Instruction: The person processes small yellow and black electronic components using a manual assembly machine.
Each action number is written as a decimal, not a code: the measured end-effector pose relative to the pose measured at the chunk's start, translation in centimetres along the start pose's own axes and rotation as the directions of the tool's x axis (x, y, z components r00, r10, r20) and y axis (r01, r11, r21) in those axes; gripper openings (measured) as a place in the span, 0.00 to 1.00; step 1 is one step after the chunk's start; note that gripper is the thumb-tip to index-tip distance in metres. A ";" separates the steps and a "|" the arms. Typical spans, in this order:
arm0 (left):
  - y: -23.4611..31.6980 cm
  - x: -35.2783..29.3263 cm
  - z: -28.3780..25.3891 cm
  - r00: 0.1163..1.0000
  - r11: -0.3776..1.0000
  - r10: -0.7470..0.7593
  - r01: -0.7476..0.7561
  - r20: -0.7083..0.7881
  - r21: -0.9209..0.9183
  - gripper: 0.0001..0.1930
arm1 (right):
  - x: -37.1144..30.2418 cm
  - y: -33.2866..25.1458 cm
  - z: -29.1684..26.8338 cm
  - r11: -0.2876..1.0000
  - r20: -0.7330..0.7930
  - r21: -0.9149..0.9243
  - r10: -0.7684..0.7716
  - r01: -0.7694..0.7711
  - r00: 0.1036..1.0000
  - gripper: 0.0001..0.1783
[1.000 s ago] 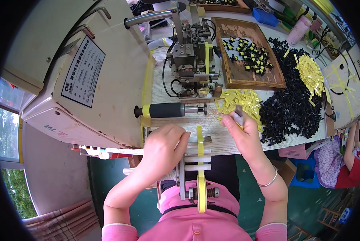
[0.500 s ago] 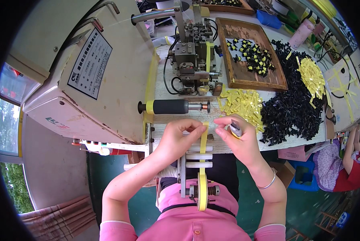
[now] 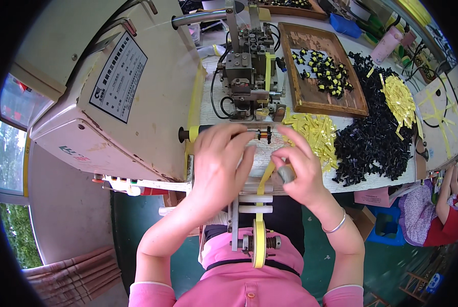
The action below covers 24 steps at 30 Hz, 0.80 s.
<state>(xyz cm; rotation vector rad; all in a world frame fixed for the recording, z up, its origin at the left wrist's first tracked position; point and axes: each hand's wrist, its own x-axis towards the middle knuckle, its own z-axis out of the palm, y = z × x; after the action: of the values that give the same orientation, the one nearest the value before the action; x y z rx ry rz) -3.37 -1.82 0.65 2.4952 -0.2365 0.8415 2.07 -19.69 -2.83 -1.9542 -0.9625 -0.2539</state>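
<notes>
My left hand (image 3: 219, 166) is closed over the black-sleeved spindle (image 3: 205, 129) in front of the machine, its fingers curled round it and hiding most of it. Beyond those fingertips, the spindle's end carries a small black bobbin with copper-coloured winding (image 3: 264, 134). To its right is my right hand (image 3: 303, 171), thumb and finger pinched on the free end of a yellow tape (image 3: 266, 176). A grey blade-like piece (image 3: 285, 174) lies against that hand's fingers. The tape runs down over white rollers (image 3: 255, 209) to a yellow tape roll (image 3: 259, 244) at my waist.
A beige machine housing (image 3: 137, 133) fills the left, with a metal mechanism (image 3: 247, 71) behind the spindle. Yellow strips (image 3: 313, 138), a heap of black parts (image 3: 374, 148) and a wooden tray (image 3: 331, 110) of taped parts lie rightward. Another person (image 3: 433, 215) sits far right.
My left hand has left the tape and moved up onto the spindle. A bobbin now shows at the spindle's end. My right hand has come in to the tape's end, which now leans right.
</notes>
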 end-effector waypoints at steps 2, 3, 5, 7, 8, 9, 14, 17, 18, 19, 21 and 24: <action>-0.8 1.1 0.8 0.997 0.999 -0.034 0.034 0.062 -0.002 0.08 | 0.3 1.5 0.0 1.000 0.039 0.013 0.013 -0.014 0.999 0.11; -1.1 1.7 1.2 0.990 0.998 -0.067 0.068 0.125 -0.003 0.08 | 0.4 1.7 0.0 0.999 0.077 0.023 0.027 -0.029 0.997 0.11; -1.3 2.7 2.1 0.957 0.966 -0.175 0.212 0.230 -0.147 0.09 | 0.6 1.5 -0.3 0.994 0.153 0.046 0.089 -0.097 0.984 0.11; -1.5 2.9 2.8 0.917 0.906 -0.315 0.368 0.246 -0.210 0.08 | 0.9 1.5 -0.3 0.978 0.173 0.098 0.164 -0.182 0.971 0.09; -1.5 3.0 2.7 0.916 0.905 -0.315 0.368 0.249 -0.211 0.08 | 0.9 1.6 -0.3 0.978 0.172 0.098 0.167 -0.185 0.971 0.09; -1.3 3.0 2.5 0.900 0.886 -0.339 0.404 0.275 -0.226 0.08 | 0.9 1.6 -0.2 0.959 0.188 0.164 0.200 -0.232 0.962 0.09; -1.7 2.0 2.2 0.945 0.907 -0.234 0.297 0.228 -0.298 0.05 | 1.3 1.5 -0.5 0.971 0.116 0.200 0.107 -0.129 0.987 0.08; -1.6 0.4 2.2 0.998 0.975 -0.022 0.035 0.064 -0.219 0.05 | 1.6 1.4 -0.3 0.993 0.084 0.114 -0.031 0.021 0.996 0.12; -1.7 -0.2 2.2 0.999 0.979 0.025 -0.017 0.037 -0.203 0.07 | 1.8 1.2 -0.3 0.993 0.125 0.119 -0.010 -0.005 0.992 0.10; -1.8 -0.5 2.2 0.997 0.980 0.074 -0.071 0.009 -0.188 0.08 | 1.9 0.9 -0.3 0.992 0.166 0.121 0.010 -0.031 0.986 0.08; -2.2 -0.6 2.3 0.996 0.974 0.085 -0.084 -0.003 -0.210 0.09 | 2.3 0.7 0.1 0.996 0.166 0.090 0.009 -0.025 0.986 0.08; -2.4 -0.6 2.3 0.997 0.960 0.071 -0.065 0.012 -0.271 0.09 | 3.7 1.2 0.5 0.998 0.130 0.067 -0.022 0.013 0.991 0.07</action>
<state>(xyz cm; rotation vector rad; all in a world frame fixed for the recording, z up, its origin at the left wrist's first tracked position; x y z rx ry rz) -1.87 -0.89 -2.25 2.2512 -0.4179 0.7542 5.30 -17.69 -2.01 -1.9217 -1.0598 -0.1030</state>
